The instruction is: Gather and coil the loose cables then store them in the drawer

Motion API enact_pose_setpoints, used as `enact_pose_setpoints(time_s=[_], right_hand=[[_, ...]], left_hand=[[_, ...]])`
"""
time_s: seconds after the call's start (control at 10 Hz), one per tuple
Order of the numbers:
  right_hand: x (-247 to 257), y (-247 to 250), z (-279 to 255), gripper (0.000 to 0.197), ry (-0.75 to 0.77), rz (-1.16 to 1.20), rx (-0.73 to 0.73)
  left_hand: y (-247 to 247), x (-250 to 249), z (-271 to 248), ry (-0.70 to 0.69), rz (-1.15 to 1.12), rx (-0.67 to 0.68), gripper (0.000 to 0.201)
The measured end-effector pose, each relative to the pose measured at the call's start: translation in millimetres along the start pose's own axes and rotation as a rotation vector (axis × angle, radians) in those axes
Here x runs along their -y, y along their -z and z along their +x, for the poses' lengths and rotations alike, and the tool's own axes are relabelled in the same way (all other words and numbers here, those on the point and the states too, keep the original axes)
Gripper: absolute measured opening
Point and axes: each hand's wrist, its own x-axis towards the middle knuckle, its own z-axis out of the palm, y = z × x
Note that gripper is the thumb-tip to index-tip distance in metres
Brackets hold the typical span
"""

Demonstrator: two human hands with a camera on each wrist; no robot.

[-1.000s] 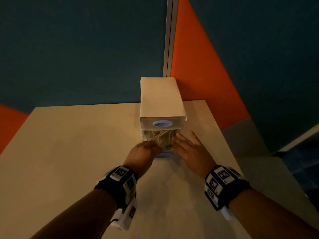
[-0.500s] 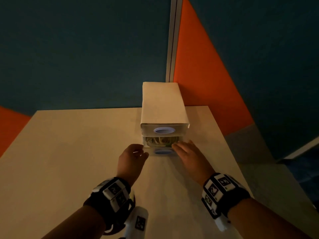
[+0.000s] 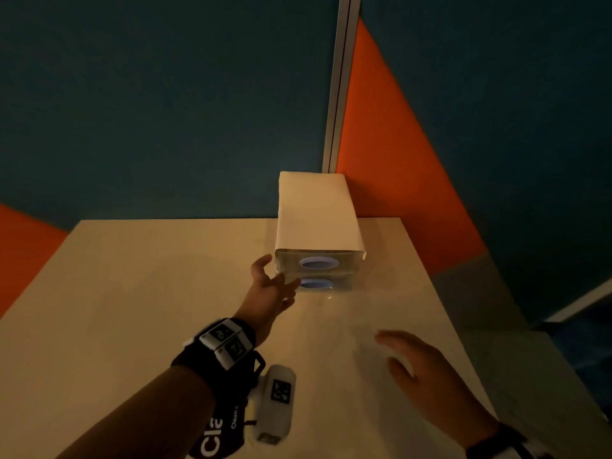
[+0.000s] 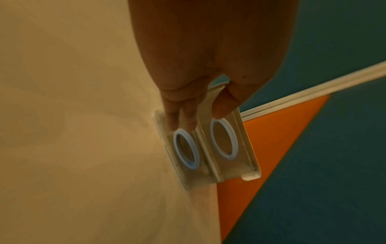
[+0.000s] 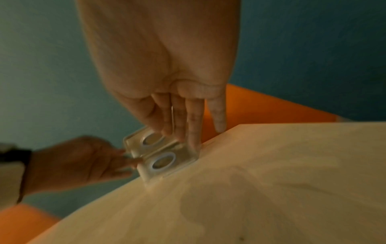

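Presently, the small two-drawer unit (image 3: 318,226) stands at the far edge of the beige table (image 3: 132,309), against the blue-and-orange partition (image 3: 397,160). Both drawers sit flush with the unit's front: the upper drawer (image 3: 318,263) and the lower drawer (image 3: 316,284), each with a blue-ringed oval opening. No cables can be made out through the fronts. The left hand (image 3: 270,286) is at the unit's front left corner, fingers (image 4: 177,113) extended and relaxed against the lower drawer front, gripping nothing. The right hand (image 3: 427,372) hovers over the table, well apart from the unit on the near side, fingers loosely straight, holding nothing.
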Motion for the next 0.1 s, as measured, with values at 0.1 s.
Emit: enact_pose_setpoints(time_s=[0.1], right_hand=[[-4.2, 21.4, -44.8, 0.032, -0.148, 0.173, 0.009]], left_hand=[[16.6, -5.5, -17.1, -0.002, 0.153, 0.031, 0.053]])
